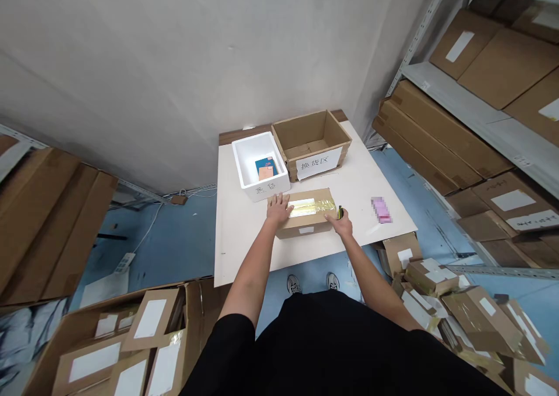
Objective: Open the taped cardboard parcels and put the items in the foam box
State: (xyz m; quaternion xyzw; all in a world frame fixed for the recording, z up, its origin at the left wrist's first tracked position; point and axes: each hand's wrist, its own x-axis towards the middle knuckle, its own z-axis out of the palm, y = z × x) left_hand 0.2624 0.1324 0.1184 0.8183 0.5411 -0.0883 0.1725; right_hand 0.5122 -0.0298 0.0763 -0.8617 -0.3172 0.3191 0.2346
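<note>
Cardboard box (313,227) sits on the desk (240,239), between the fingers of the two hands. Left hand (278,211) lies over the box's left end, its fingers extended and slightly parted, resting on the top face without closing around anything. Right hand (342,223) is at the opposite end, its fingers curled around a small black-and-yellow tool (340,212), while the thumb touches the box near its top right edge. How tightly these fingers are closed I cannot tell.

Between the two sets of fingers, a white label (302,207) lies on the top face, with shiny yellowish tape (325,206) running toward the right fingers. A smaller white label (306,230) is on the side facing the person.

Just beyond the left fingers stands a white foam box (282,183) with handwriting on its wall; inside are a blue item (260,163) and an orange one (265,173). Farther past the gap between the hands is an open carton (301,131) bearing a handwritten paper sign (319,163). To the right of the right fingers, well apart from them, lies a pink item (382,209), too pixelated to identify.
</note>
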